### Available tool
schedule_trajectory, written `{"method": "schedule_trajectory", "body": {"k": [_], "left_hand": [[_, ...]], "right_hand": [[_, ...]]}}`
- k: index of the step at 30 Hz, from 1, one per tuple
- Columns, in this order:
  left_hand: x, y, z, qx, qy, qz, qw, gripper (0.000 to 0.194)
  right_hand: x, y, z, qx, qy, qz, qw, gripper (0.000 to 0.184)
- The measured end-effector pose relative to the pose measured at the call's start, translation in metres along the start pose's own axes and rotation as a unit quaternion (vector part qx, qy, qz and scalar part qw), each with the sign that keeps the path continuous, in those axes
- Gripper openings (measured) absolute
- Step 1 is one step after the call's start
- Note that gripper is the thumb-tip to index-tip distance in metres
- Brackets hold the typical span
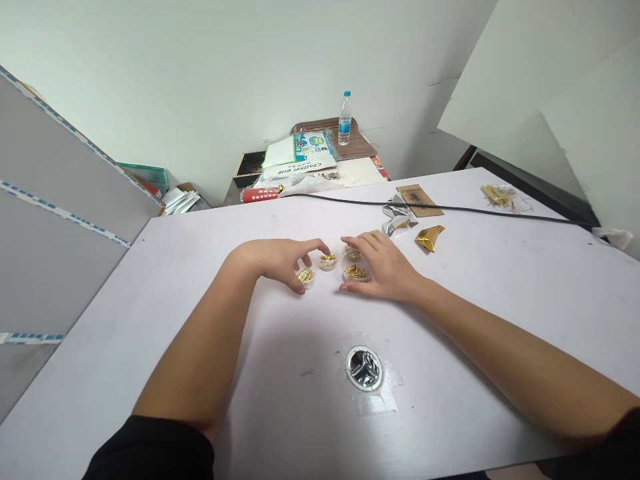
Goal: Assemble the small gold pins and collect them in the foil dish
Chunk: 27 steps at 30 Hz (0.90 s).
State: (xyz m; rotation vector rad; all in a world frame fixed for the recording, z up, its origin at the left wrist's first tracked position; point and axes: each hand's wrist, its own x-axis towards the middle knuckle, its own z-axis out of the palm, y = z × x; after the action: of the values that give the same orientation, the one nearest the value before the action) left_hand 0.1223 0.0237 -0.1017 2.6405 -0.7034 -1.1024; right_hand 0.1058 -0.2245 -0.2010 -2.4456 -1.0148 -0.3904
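Several small clear plastic cups holding thin gold metal pieces stand close together on the white table. My left hand (283, 260) curves around the left cup (305, 277), thumb on its near side. Its index finger reaches to the far rim of the middle cup (328, 261). Bent around two more cups is my right hand (383, 267): its thumb lies at the near side of the front right cup (355, 273), and its fingertips are over the back right cup (353, 253), which they partly hide.
Behind my right hand lie a silver packet (400, 223), a gold packet (430, 238) and a brown card (420, 200). A black cable (345, 201) crosses the table (280, 400). Nearer me is a round grommet (364, 368). A water bottle (345, 120) stands beyond the far edge.
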Motion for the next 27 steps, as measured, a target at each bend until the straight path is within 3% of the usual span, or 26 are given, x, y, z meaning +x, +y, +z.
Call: {"method": "schedule_trajectory", "body": {"k": [8,13,17,27], "left_hand": [[-0.001,-0.004,-0.001,0.005,0.006,-0.004,1.0,0.087],[-0.012,-0.008,-0.006,-0.007,0.023,-0.011,1.0,0.107],[-0.015,-0.015,-0.009,-0.019,0.049,-0.06,0.997,0.113],[-0.006,-0.028,-0.008,-0.019,0.069,-0.061,0.996,0.109]], "right_hand": [[0.0,-0.004,0.004,-0.01,-0.009,0.036,0.999,0.084],[0.004,-0.016,0.009,-0.058,-0.007,0.087,0.994,0.091],[0.004,-0.022,0.008,-0.066,-0.013,0.11,0.992,0.09],[0.001,-0.031,0.007,-0.048,-0.015,0.11,0.993,0.086]]}}
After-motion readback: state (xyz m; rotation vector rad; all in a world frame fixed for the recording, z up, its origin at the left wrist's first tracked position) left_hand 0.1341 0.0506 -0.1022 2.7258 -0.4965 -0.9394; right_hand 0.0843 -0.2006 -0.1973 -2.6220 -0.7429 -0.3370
